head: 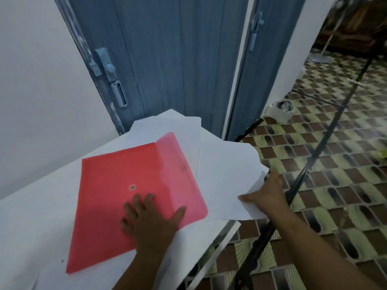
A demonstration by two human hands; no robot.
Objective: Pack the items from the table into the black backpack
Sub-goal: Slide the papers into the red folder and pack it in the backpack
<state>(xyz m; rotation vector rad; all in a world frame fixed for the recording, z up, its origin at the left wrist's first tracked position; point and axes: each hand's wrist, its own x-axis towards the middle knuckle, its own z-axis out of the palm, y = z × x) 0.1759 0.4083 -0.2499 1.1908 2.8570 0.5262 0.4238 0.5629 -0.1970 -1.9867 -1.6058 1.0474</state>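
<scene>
A red plastic document folder [117, 185] lies on the white table [31, 227] with its flap open toward the right. My left hand [148, 222] presses flat on the folder's lower right part, fingers spread. Loose white paper sheets [222, 166] fan out beyond the flap and over the table's right edge. My right hand [266, 191] grips the sheets at their right edge, thumb on top and fingers curled underneath. The black backpack is not in view.
Blue doors [167, 59] and a white wall stand behind the table. To the right is a patterned tile floor [335, 164] with black tripod legs [297, 185] crossing it and a small white container [280, 111] by the wall.
</scene>
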